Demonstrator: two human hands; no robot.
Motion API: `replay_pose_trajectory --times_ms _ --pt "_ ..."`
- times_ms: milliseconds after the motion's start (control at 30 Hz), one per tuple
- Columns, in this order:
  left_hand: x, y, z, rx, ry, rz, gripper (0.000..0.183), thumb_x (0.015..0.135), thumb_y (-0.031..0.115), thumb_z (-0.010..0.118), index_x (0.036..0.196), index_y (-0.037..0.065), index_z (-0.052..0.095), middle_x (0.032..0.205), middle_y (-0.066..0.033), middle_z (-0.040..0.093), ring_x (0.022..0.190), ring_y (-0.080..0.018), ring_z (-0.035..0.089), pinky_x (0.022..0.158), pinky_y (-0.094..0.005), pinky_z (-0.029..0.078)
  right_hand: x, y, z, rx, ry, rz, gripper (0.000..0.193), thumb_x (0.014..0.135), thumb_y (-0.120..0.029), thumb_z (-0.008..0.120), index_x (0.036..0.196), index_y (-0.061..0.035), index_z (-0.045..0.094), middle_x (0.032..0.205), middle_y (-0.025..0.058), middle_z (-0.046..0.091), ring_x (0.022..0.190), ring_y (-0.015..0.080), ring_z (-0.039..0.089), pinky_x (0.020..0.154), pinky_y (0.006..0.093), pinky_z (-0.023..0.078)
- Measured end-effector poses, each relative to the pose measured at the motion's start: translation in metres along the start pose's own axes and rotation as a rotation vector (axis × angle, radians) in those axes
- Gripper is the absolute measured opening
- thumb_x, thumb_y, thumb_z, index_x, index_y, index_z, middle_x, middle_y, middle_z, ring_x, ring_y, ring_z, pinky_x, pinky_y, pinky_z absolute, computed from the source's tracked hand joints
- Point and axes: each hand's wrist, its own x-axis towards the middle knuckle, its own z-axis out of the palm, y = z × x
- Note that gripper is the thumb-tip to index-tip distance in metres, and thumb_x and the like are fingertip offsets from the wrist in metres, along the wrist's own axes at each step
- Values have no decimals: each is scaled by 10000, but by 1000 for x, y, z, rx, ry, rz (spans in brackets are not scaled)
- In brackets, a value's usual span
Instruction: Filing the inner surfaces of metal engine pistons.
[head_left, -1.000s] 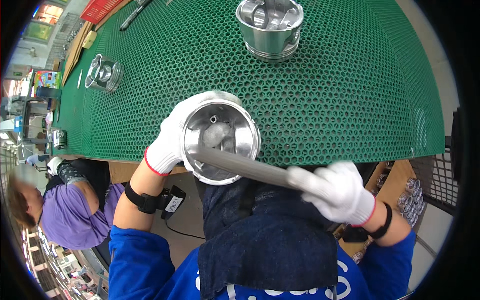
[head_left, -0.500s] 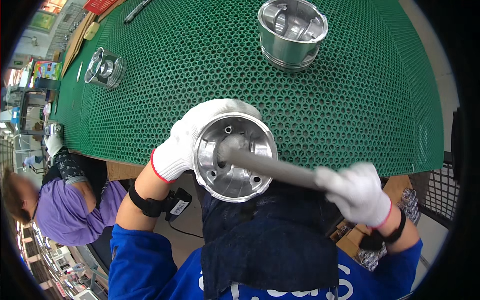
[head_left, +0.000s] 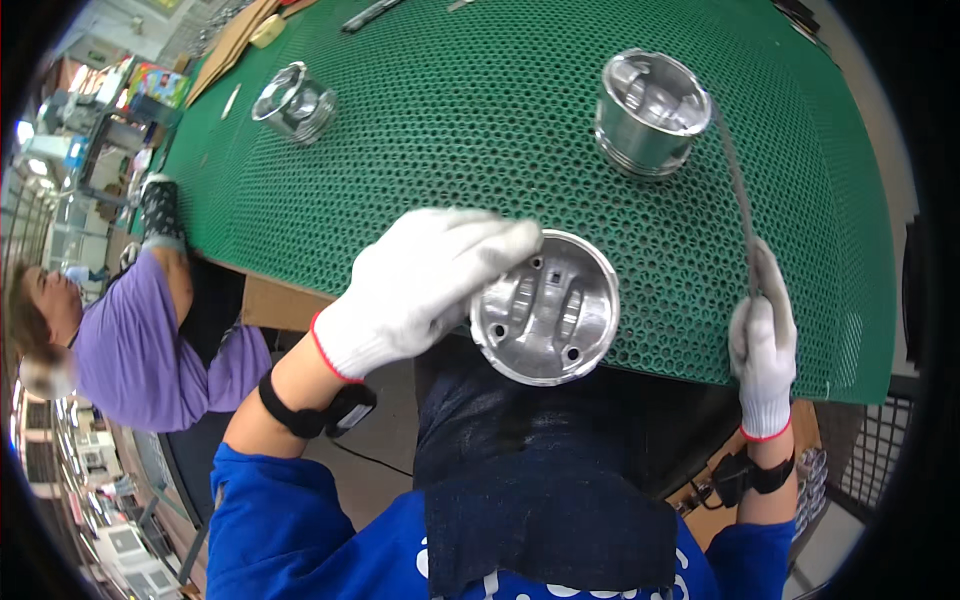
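Note:
A silvery metal piston (head_left: 547, 330) sits at the table's near edge, its hollow underside facing up toward me. My left hand (head_left: 415, 285), in a white knitted glove, grips it from the left, fingers reaching over the rim; the thumb is partly hidden. My right hand (head_left: 765, 345), gloved alike, is closed around one end of a long, flat, grey stick (head_left: 737, 190). Seen nearly edge-on, that stick points away from me, its far end close to the right side of a second piston (head_left: 652, 115). Its exact kind cannot be made out.
Green perforated matting (head_left: 450, 130) covers the table. A smaller piston (head_left: 296, 105) stands at the far left, near cardboard (head_left: 232, 55) and a tape roll (head_left: 267, 31). A dark pen-like tool (head_left: 370, 15) lies at the back. A person in purple (head_left: 150, 340) sits at left.
The grey stick has come out of the piston's hollow and swung to the right, pointing away. The held piston has turned, and my left fingers have shifted onto its rim.

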Motion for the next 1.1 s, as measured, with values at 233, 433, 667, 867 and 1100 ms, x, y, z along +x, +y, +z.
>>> replay_pose_trajectory --times_ms 233,433,667,867,1100 --pt "-31 77 -53 -370 -429 -359 507 780 100 724 1243 -25 559 926 -137 657 812 -320 638 715 -403 519 -2 15 -1 70 2 0 624 1013 -317 425 1476 61 248 1121 110 628 464 18 345 381 187 277" --pt "22 52 -43 109 -343 150 298 756 191 691 1029 98 616 1055 -53 594 1025 -235 577 879 -389 480 -4 -1 11 109 86 -35 588 1026 -285 408 1488 38 240 542 -60 335 414 21 289 366 196 244" --pt "-7 17 -59 233 -363 23 276 673 289 751 792 100 589 799 -59 602 851 -281 601 822 -398 491 -6 28 2 92 80 -77 542 1034 -220 365 1506 -1 211 563 -46 367 393 27 276 337 189 259" --pt "-90 -63 -109 729 18 -458 313 695 318 771 851 77 645 827 -94 679 834 -303 648 760 -400 534 -10 14 0 76 104 -50 557 1015 -216 383 1492 27 229 559 -33 404 402 31 301 353 196 260" --pt "-56 -75 -96 495 376 -609 643 655 48 792 1250 29 547 1177 -159 604 1096 -333 580 950 -397 473 -8 6 4 104 -15 -62 682 970 -305 531 1486 38 247 824 16 550 521 52 389 468 205 349"
